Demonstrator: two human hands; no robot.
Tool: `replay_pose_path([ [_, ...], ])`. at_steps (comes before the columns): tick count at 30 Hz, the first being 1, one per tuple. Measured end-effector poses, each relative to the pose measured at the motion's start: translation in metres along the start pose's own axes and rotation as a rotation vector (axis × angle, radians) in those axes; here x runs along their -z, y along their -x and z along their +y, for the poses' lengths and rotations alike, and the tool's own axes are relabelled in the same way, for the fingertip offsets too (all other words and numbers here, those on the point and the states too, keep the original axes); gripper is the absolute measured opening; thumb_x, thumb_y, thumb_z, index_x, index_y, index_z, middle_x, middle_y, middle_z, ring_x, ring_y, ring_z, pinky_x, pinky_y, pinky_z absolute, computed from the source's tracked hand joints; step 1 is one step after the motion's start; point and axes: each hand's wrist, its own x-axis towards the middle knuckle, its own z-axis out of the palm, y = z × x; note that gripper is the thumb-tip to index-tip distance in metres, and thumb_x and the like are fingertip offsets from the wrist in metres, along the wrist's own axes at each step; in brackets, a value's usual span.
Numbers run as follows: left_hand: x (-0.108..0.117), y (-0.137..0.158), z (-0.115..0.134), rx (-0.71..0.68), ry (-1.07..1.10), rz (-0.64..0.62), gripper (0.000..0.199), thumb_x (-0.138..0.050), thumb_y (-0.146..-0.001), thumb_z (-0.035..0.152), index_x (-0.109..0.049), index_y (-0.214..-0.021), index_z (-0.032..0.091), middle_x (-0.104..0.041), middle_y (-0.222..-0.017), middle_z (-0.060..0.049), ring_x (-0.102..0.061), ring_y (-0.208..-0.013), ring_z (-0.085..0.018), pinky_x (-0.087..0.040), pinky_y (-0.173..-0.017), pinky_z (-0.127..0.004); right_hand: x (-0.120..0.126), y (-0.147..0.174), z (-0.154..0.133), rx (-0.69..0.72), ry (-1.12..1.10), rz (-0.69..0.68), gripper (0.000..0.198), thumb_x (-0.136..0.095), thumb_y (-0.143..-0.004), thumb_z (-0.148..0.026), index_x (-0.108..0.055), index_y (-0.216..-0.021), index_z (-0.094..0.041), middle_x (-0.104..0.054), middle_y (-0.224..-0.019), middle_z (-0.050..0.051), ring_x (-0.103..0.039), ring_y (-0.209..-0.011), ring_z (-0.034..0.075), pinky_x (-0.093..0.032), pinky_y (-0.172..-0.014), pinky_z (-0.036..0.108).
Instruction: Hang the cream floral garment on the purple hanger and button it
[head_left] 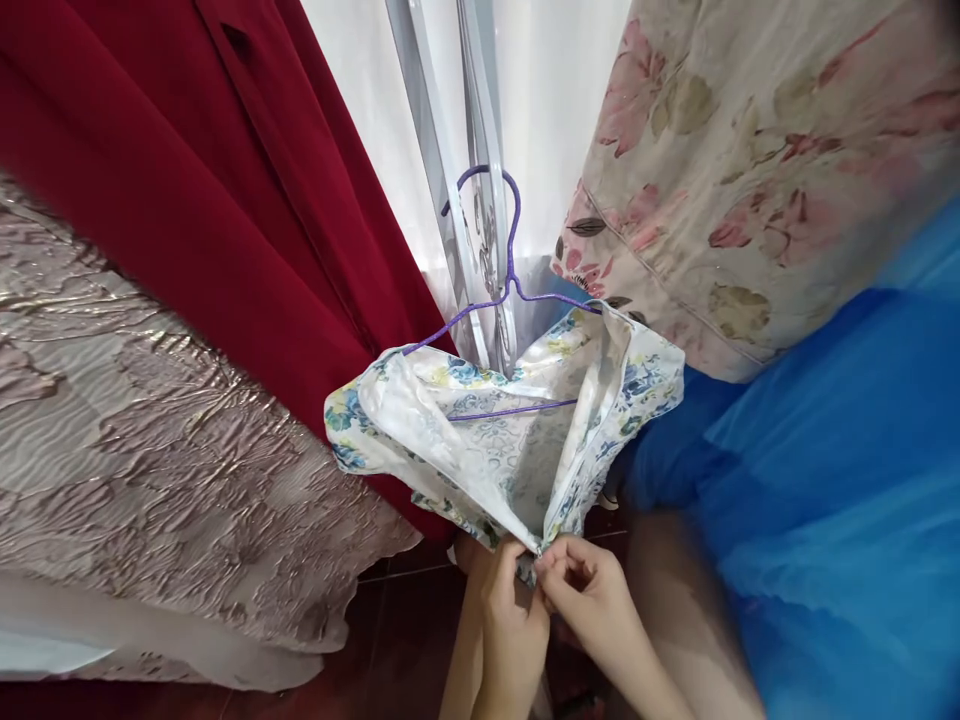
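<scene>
A white dress (637, 370) with blue and yellow flowers hangs on a purple wire hanger (513, 235). Its back opening is spread in a V, so the pale lining and the hanger's lower bar show inside. The two edges meet low down at a zipper (539, 550). My left hand (514, 610) is closed on the fabric just left of that meeting point. On the right side of it, my right hand (589, 595) pinches the zipper with thumb and forefinger. The zipper pull itself is mostly hidden by my fingertips.
Grey-white ribbons (484, 110) hang behind the hanger. A red garment (300, 210) and a textured pinkish one (187, 480) hang at left. To the right are a pink-flowered cloth (757, 170) and blue tulle (825, 480). Dark red floor tiles (397, 620) lie below.
</scene>
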Motion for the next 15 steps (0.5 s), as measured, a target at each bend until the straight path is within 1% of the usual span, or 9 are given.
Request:
replay_pose_path([
  [2,-0.007,0.000,0.001,-0.002,0.005,0.001,0.013,-0.060,-0.089,0.022,-0.067,-0.100,0.019,-0.071,-0.085,-0.004,-0.067,-0.075,-0.019,-0.053,-0.068,-0.027,0.002,0.005,-0.003,-0.009,0.009,0.011,0.019,-0.065,-0.086,-0.028,-0.060,-0.074,-0.015,-0.051,-0.058,-0.003,-0.044,-0.056,0.012,-0.034,-0.057,0.025],
  [5,-0.011,0.001,-0.002,-0.035,0.036,0.000,0.006,-0.060,-0.089,0.022,-0.064,-0.088,0.019,-0.068,-0.080,-0.003,-0.065,-0.073,-0.018,-0.051,-0.066,-0.025,0.003,0.010,-0.004,-0.010,-0.017,0.023,0.024,-0.065,-0.087,-0.031,-0.059,-0.070,-0.015,-0.052,-0.056,-0.002,-0.045,-0.053,0.012,-0.034,-0.055,0.025],
  [8,-0.014,0.005,-0.007,-0.063,0.074,0.004,0.007,-0.057,-0.090,0.020,-0.059,-0.083,0.019,-0.065,-0.080,-0.002,-0.063,-0.075,-0.017,-0.050,-0.068,-0.024,-0.001,0.012,0.000,-0.015,-0.076,0.029,0.029,-0.063,-0.088,-0.032,-0.059,-0.066,-0.015,-0.057,-0.056,0.001,-0.049,-0.052,0.013,-0.035,-0.053,0.025],
  [11,-0.017,0.006,-0.010,-0.093,0.070,0.019,0.009,-0.057,-0.089,0.017,-0.053,-0.080,0.019,-0.059,-0.078,-0.001,-0.059,-0.074,-0.015,-0.048,-0.068,-0.023,-0.005,0.010,0.000,-0.009,-0.119,0.066,0.030,-0.065,-0.088,-0.033,-0.061,-0.066,-0.015,-0.060,-0.055,0.002,-0.052,-0.051,0.013,-0.037,-0.052,0.024],
  [13,-0.016,0.004,-0.011,-0.122,0.049,0.034,0.015,-0.055,-0.091,0.017,-0.049,-0.077,0.019,-0.055,-0.075,0.000,-0.056,-0.071,-0.015,-0.046,-0.067,-0.023,-0.007,0.007,-0.004,0.006,-0.142,0.069,0.031,-0.066,-0.089,-0.036,-0.062,-0.066,-0.015,-0.061,-0.053,0.002,-0.053,-0.049,0.012,-0.039,-0.051,0.023],
  [15,-0.013,-0.001,-0.011,-0.163,0.019,0.029,0.016,-0.052,-0.093,0.017,-0.048,-0.077,0.019,-0.055,-0.075,0.000,-0.055,-0.071,-0.015,-0.046,-0.068,-0.024,-0.008,0.002,-0.015,0.023,-0.182,0.054,0.032,-0.066,-0.089,-0.039,-0.063,-0.067,-0.015,-0.062,-0.051,0.002,-0.053,-0.047,0.012,-0.042,-0.051,0.023],
])
